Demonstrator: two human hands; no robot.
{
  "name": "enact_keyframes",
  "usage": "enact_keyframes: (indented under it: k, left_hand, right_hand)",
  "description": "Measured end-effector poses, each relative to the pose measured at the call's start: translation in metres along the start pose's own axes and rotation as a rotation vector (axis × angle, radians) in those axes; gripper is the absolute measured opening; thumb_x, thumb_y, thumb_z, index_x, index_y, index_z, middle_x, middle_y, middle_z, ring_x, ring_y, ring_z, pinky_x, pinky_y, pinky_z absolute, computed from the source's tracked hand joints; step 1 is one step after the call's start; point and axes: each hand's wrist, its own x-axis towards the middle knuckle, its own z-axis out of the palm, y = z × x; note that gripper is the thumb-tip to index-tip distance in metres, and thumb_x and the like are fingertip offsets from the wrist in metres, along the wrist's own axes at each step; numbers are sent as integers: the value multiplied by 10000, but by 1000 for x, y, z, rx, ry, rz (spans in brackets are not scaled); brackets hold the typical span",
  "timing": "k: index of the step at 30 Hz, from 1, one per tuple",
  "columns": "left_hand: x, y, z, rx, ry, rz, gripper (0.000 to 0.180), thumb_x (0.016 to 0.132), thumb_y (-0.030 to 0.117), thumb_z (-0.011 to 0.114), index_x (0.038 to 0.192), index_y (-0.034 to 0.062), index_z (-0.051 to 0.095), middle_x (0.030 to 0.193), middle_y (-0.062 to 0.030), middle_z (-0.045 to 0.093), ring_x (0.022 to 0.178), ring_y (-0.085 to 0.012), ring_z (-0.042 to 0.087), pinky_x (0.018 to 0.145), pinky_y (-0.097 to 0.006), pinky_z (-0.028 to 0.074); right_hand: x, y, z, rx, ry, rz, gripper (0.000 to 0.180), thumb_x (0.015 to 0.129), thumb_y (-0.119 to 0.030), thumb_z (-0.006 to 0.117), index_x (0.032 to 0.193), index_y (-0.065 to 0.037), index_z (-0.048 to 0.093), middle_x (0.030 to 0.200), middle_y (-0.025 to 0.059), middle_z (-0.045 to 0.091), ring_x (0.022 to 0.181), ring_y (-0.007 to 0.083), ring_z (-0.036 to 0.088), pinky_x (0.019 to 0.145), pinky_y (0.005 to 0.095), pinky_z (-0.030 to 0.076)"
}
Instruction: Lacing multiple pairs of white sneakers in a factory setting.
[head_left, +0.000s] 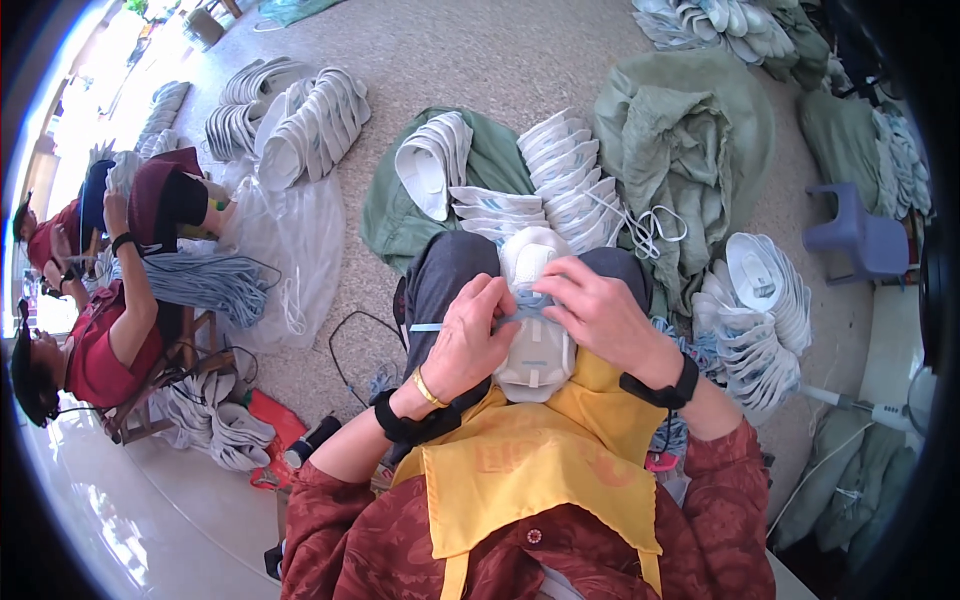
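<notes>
A white shoe upper [535, 362] rests on my lap between my knees, over a yellow apron [540, 452]. Both hands meet above its middle, where a light-blue shoelace [428, 327] crosses it. My left hand [474, 325] is closed on the lace, whose loose end sticks out to the left. From the other side, my right hand [592, 302] pinches close to the lace opening, with thumb and forefinger on the lace. The fingers partly hide where the lace runs through the upper.
Stacked white uppers [565, 170] lie beyond my knees on green cloth [490, 150]. More stacks [315, 125] stand at far left, others [760, 320] at right. A crumpled green sack [685, 120] and purple stool [858, 232] are on the right. Two people [115, 330] sit left near bundled blue laces [205, 285].
</notes>
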Motion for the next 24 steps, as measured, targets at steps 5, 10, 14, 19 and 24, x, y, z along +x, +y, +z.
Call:
enact_keyframes:
  k: [5,10,14,19,24]
  left_hand:
    - [-1,-3,0,-28,17,-16,192,783,-64,719,896,-19,570,817,-83,566,665,-198,590,627,-321,496]
    - [2,-2,-5,-86,-4,-55,164,808,-64,693,896,-12,566,732,-75,580,623,-190,594,594,-324,487]
    - [-1,0,-15,-140,-84,-107,146,835,-58,682,903,-7,563,707,-69,588,629,-176,597,594,-327,480]
    - [-16,7,-52,-101,-215,-179,124,856,-33,680,922,1,581,719,-53,590,658,-152,588,614,-326,469]
    - [-45,1,-97,-130,-347,-330,70,891,0,677,919,16,616,749,-27,613,692,-119,575,651,-303,465]
  right_hand:
    - [4,-1,-1,-87,-161,39,130,920,-58,691,1000,3,607,905,157,612,810,358,678,677,448,551]
    - [-20,-9,1,-174,-145,125,86,918,-35,683,977,0,632,875,156,629,818,370,667,698,453,542]
    - [-28,-13,4,-217,-7,196,84,912,-3,687,992,-1,659,883,157,648,831,359,678,714,442,551]
    - [-25,-12,7,-150,149,229,103,909,22,697,1007,-4,678,897,158,697,807,335,702,688,401,560]
    - [-15,-12,12,146,185,514,122,914,-13,695,1021,-18,637,837,158,704,708,373,697,624,437,551]
